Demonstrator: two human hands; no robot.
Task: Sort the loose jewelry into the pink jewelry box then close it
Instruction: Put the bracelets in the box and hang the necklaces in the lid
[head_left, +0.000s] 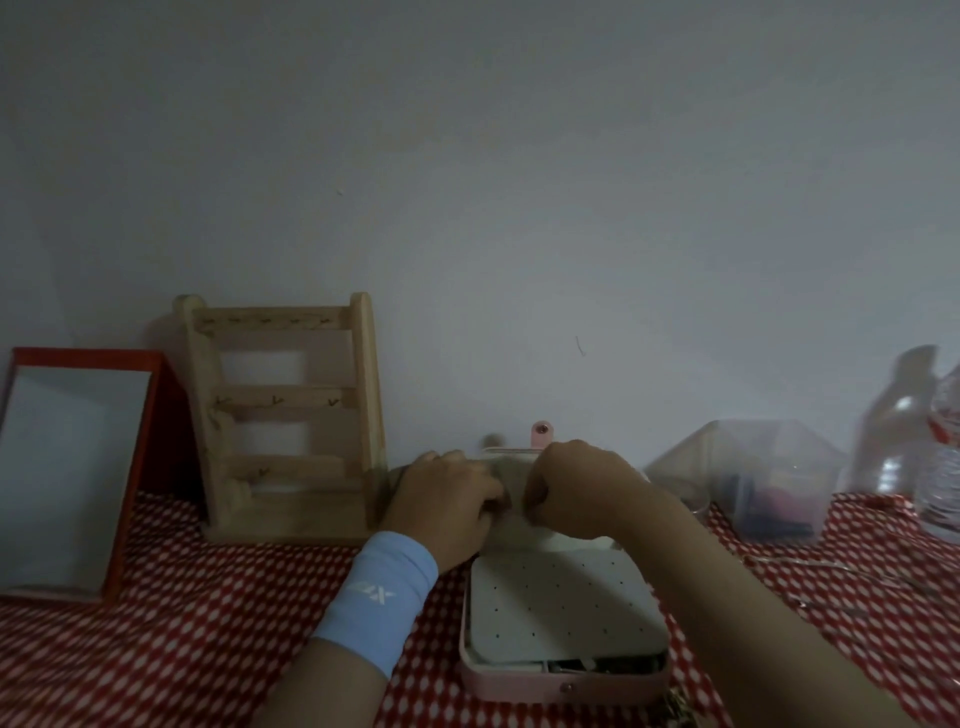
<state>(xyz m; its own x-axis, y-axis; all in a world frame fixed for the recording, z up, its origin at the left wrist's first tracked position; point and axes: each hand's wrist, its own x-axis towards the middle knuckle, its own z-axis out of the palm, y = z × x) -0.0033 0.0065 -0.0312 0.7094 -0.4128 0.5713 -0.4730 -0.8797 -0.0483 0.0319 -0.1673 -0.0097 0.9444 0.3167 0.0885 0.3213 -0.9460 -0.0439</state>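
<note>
Pink jewelry box (519, 686): open, lid raised; perforated panel (566, 603) seated; left hand (447, 499), right hand (576, 488) curled at lid, grip contents indiscernible; closing judged outstanding.

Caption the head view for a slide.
Left hand and right hand meet at the raised lid of the pink box; wooden rack stands left.

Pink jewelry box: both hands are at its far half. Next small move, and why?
Likely finish seating whatever the left hand and right hand, fingers curled, work on unseen at the far half; the pink jewelry box lies open, so closing waits.
</note>
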